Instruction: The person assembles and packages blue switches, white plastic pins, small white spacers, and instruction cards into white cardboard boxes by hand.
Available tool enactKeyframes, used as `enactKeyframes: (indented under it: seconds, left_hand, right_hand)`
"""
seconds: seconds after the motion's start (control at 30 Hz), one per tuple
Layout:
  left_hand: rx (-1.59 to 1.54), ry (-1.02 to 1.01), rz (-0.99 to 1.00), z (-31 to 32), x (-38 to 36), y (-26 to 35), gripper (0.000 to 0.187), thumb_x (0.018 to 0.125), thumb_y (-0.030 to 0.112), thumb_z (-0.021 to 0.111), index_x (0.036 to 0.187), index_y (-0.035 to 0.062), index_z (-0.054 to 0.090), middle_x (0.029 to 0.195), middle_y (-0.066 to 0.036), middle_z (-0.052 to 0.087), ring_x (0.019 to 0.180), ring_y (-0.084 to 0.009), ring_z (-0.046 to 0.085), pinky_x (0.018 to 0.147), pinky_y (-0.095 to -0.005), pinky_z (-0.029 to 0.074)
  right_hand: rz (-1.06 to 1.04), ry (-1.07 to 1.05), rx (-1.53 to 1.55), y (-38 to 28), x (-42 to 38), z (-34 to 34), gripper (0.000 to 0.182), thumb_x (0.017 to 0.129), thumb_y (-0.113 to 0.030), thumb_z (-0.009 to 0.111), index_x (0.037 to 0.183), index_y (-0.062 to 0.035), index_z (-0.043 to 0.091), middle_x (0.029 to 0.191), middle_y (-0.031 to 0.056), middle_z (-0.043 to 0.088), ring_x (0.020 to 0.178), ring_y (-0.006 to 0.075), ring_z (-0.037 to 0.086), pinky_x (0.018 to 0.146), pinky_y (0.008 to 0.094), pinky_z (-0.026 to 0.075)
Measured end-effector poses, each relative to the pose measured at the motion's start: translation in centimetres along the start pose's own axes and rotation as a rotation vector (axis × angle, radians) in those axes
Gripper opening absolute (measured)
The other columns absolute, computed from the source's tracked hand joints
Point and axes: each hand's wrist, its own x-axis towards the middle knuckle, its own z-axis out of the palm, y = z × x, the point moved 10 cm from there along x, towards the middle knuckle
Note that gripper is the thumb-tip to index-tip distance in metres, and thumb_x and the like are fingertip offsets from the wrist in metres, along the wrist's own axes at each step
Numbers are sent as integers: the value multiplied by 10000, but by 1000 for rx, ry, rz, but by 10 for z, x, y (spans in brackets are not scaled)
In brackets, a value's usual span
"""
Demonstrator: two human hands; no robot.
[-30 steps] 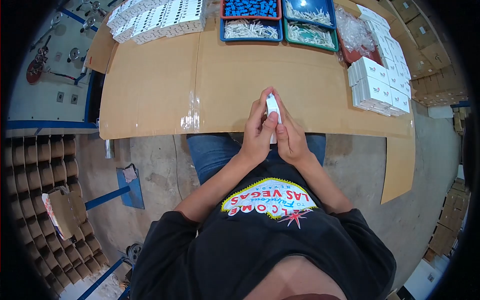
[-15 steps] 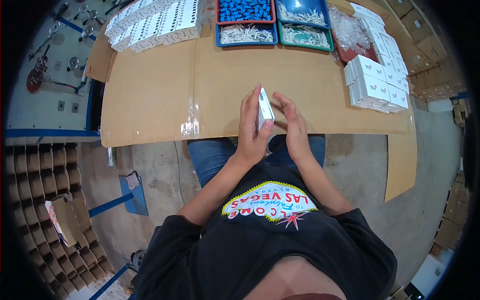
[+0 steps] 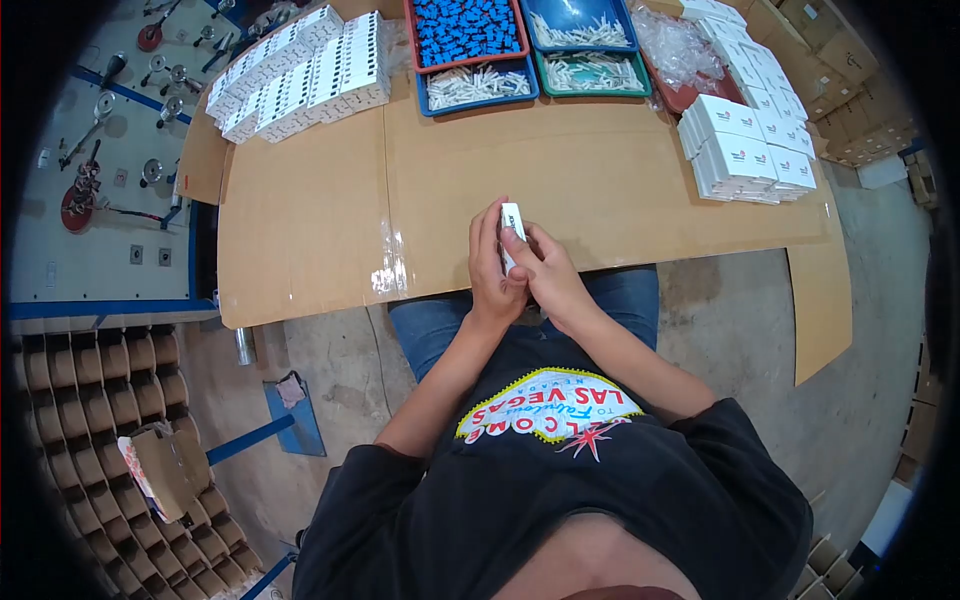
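Observation:
A small white box (image 3: 512, 216) stands on edge between my hands, just above the table's near edge. My left hand (image 3: 490, 272) is wrapped round its left side, fingers along the outer face. My right hand (image 3: 552, 276) closes on the box from the right, with its thumb lying across the narrow side. The lower part of the box is hidden by my fingers and thumbs. Dark print shows on the narrow side that faces up.
The cardboard-covered table (image 3: 300, 220) bears stacked white boxes (image 3: 310, 80) at the far left and more white boxes (image 3: 745, 160) at the right. Trays hold blue pieces (image 3: 465, 30) and small white sticks (image 3: 478, 86). Plastic bags (image 3: 680, 50) lie in a red tray (image 3: 690, 97).
My right hand has moved left and closed on the box; before, its fingers were apart from it. The box has turned more upright between both hands. The camera view has shifted slightly.

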Motion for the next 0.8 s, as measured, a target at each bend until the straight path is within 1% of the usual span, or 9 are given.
enactKeyframes:
  seconds: [0.07, 0.17, 0.23, 0.33, 0.47, 0.53, 0.57, 0.67, 0.8]
  left_hand:
    - [8, 37, 14, -4, 0, 1, 1077, 905, 846, 374, 1428, -92, 453, 1352, -263, 522, 1211, -389, 566, 1005, -426, 471]
    - [-42, 74, 5, -9, 2, 0, 1079, 892, 852, 402, 1384, -104, 487, 1321, -262, 560, 1168, -385, 603, 969, -422, 500]
    - [-25, 68, 132, -10, 3, 9, 999, 926, 791, 448, 1355, -109, 509, 1297, -261, 578, 1150, -369, 616, 959, -419, 506]
    - [-24, 90, 35, -11, 2, 3, 911, 948, 712, 497, 1343, -109, 526, 1284, -253, 586, 1141, -343, 621, 952, -414, 508]
    - [-11, 58, -14, -10, -1, -6, 831, 1011, 649, 376, 1407, -73, 489, 1326, -213, 586, 1225, -313, 579, 1049, -407, 448]
    - [-594, 318, -329, -19, -5, -54, 754, 1042, 594, 335, 1438, -34, 471, 1285, -184, 603, 1159, -278, 602, 1021, -374, 463]
    - [-655, 312, -394, -18, -5, -66, 690, 1077, 543, 235, 1461, 11, 448, 1309, -147, 608, 1189, -241, 583, 1046, -360, 441]
    - [-756, 368, -576, -11, -16, -101, 651, 1093, 517, 200, 1444, 41, 474, 1338, -124, 610, 1205, -215, 577, 1029, -358, 451]
    - [-824, 383, -759, 4, -27, -126, 582, 1111, 492, 265, 1476, 71, 434, 1409, -96, 593, 1257, -221, 571, 1061, -342, 456]
  right_hand:
    - [-17, -28, -26, 1, 1, 2, 494, 1076, -373, 551, 1395, 3, 537, 1053, 42, 650, 860, 85, 604, 800, 254, 515]
    - [-164, -70, -104, -6, 1, 3, 470, 1094, -384, 504, 1351, 4, 571, 1039, 44, 669, 868, 89, 600, 804, 254, 507]
    - [-220, -79, -140, -9, -1, 4, 462, 1109, -385, 456, 1293, 9, 610, 1015, 55, 684, 894, 92, 607, 812, 258, 503]
    - [-262, -21, -220, -6, 1, -2, 449, 1119, -369, 425, 1251, 6, 635, 955, 58, 684, 894, 93, 598, 816, 260, 493]
    - [-394, 38, -268, -8, 4, -9, 466, 1121, -366, 403, 1188, 19, 657, 938, 83, 695, 864, 109, 637, 783, 270, 515]
    - [-53, 146, 114, 25, 23, -40, 484, 1114, -381, 398, 1124, 19, 668, 946, 102, 706, 821, 131, 679, 720, 294, 549]
    - [-143, 185, -1, 25, 31, -52, 484, 1107, -392, 401, 1083, 10, 670, 939, 102, 708, 781, 139, 694, 641, 309, 572]
    - [-22, 166, 67, 16, 35, -62, 481, 1106, -392, 415, 1202, 30, 625, 1018, 119, 712, 872, 196, 722, 693, 346, 608]
    - [-191, 308, -358, 17, 57, -109, 307, 1037, -257, 595, 1210, -6, 624, 935, 114, 726, 750, 164, 688, 644, 339, 569]
